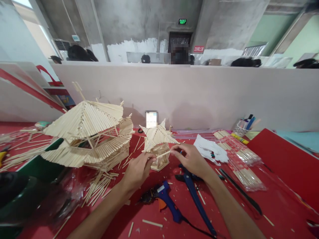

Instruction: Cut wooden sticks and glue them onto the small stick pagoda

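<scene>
A small pavilion model (158, 144) built of thin wooden sticks stands on the red table (281, 159). My left hand (138, 170) and my right hand (189, 158) meet in front of it, both pinching one short wooden stick (163, 154) held level against the model's front. A much larger two-roofed stick pavilion (91, 136) stands to the left. Below my hands lie a blue glue gun (166, 200) and blue-handled cutters (194, 194).
Loose sticks (98, 187) are scattered under the big model. Bagged bundles of sticks (240, 156) and a white glove (208, 147) lie at the right, a pen cup (243, 127) behind them. A white partition wall (199, 93) closes the back; dark objects sit at the near left.
</scene>
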The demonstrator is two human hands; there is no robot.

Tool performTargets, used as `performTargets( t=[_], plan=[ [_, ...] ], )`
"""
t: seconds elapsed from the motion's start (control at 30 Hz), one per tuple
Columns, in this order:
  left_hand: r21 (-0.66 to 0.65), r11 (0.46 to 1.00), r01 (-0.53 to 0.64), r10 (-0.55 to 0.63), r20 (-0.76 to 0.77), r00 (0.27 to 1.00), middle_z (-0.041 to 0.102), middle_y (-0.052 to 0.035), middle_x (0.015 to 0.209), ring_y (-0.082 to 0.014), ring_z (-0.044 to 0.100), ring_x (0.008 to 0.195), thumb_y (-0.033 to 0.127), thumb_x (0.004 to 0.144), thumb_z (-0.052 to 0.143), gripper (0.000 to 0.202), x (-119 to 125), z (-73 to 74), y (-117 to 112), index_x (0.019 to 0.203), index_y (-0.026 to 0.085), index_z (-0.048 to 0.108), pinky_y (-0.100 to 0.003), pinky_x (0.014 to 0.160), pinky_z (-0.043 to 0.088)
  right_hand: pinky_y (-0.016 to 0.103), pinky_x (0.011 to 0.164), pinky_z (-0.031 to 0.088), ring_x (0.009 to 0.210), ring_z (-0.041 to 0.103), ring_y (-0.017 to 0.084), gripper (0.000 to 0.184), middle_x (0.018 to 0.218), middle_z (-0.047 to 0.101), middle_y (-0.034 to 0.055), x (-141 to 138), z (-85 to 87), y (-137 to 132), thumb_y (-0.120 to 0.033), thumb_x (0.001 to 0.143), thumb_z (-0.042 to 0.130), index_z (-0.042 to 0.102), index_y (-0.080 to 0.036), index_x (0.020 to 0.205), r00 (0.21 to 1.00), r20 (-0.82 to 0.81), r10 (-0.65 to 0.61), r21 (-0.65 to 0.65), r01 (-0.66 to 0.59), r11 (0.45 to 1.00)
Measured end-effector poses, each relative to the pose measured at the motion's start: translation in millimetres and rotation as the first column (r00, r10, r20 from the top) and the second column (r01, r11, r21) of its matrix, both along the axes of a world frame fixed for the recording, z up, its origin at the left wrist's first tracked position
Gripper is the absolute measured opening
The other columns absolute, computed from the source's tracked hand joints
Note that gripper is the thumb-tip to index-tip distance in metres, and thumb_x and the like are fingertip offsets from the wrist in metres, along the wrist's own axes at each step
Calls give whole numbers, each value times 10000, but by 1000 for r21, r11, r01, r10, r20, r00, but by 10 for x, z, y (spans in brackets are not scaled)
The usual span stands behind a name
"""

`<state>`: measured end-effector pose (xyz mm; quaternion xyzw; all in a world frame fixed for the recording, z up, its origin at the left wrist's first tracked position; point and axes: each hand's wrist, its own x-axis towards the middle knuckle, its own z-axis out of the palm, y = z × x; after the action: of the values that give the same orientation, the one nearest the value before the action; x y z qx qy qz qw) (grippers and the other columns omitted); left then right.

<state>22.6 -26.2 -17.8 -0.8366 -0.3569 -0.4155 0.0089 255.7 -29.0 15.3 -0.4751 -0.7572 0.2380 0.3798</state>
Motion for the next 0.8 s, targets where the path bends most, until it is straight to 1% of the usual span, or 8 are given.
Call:
performTargets(
  t=[0.1,0.17,0.27,0.33,0.4,0.5,0.63,0.8],
  plan=[
    [95,995,16,-7,-87,996,722,-16,840,-128,701,725,238,1011,452,180,-29,-22,38,958,190,618,-212,673,526,308,721,470,800,651,194,150,880,722,41,2,-75,46,-306,935,589,698,-218,880,998,52,-33,81,29,996],
    [127,992,25,-5,-148,989,717,-24,851,-135,698,737,208,1005,460,162,-56,-33,52,981,182,618,-220,689,526,320,717,478,802,649,204,154,886,713,48,1,-129,69,-313,931,595,709,-229,872,996,69,-54,127,45,991],
    [155,988,14,19,-208,978,712,-38,874,-152,695,770,190,998,466,159,-90,-37,50,1012,178,624,-235,701,520,327,724,495,822,644,214,129,902,695,57,-5,-191,89,-306,917,610,712,-234,886,995,40,-91,183,82,980],
    [180,984,-6,48,-232,971,711,-45,891,-155,692,779,186,995,469,164,-102,-33,44,1013,179,632,-233,687,512,333,764,508,851,643,217,109,921,680,62,-6,-225,101,-300,904,625,709,-229,909,995,4,-100,204,97,974],
    [217,975,-39,92,-241,966,709,-49,915,-159,693,793,187,987,487,156,-103,-33,41,1013,187,641,-231,673,505,347,839,510,940,641,227,105,996,674,70,-2,-261,115,-283,892,635,707,-227,943,996,-39,-86,207,92,974],
    [252,964,-82,145,-241,960,703,-42,942,-157,692,791,196,976,519,135,-94,-46,46,1021,206,646,-231,667,505,366,915,499,1031,636,232,136,1070,680,65,-4,-319,137,-256,885,626,704,-236,995,995,-88,-40,157,54,986],
    [263,961,-87,152,-237,960,710,-26,906,-144,693,757,196,969,532,115,-90,-57,58,991,204,645,-227,670,511,362,882,511,948,658,224,132,1001,706,55,-44,-369,149,-293,890,632,713,-234,976,989,-132,-62,103,76,992],
    [270,963,-21,97,-271,958,724,-46,968,-155,703,828,157,959,517,169,-136,-2,59,1034,211,659,-237,720,532,342,841,517,887,652,213,97,949,693,51,-108,-397,131,-296,888,637,708,-231,895,977,-192,-94,141,122,982]
  ],
)
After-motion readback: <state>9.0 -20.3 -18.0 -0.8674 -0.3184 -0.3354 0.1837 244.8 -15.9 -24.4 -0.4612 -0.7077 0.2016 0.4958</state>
